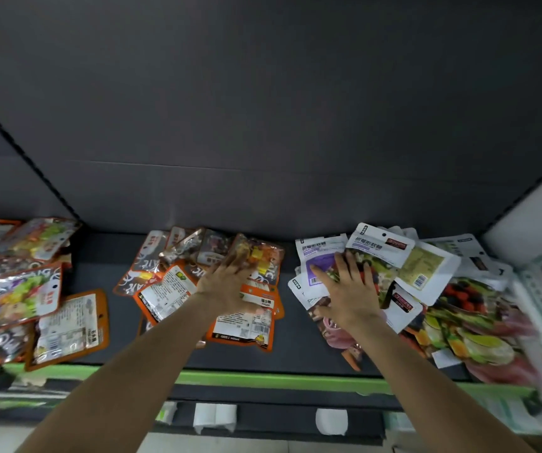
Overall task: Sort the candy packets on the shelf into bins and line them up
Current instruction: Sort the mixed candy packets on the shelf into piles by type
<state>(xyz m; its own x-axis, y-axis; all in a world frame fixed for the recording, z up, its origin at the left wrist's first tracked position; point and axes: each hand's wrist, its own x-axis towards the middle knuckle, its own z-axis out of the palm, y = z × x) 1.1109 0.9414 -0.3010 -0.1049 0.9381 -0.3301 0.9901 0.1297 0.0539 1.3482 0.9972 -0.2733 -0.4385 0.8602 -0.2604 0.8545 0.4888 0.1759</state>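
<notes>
Candy packets lie in loose heaps on a dark shelf. My left hand rests flat, fingers straight, on the middle heap of orange-edged packets. My right hand lies spread on the right heap of white packets with purple and fruit prints. A third heap of orange packets sits at the far left, untouched. No bins are in sight.
The shelf has a green front rail with white price tags below it. A dark back panel rises behind the heaps. A white wall closes the right side. Bare shelf shows between the heaps.
</notes>
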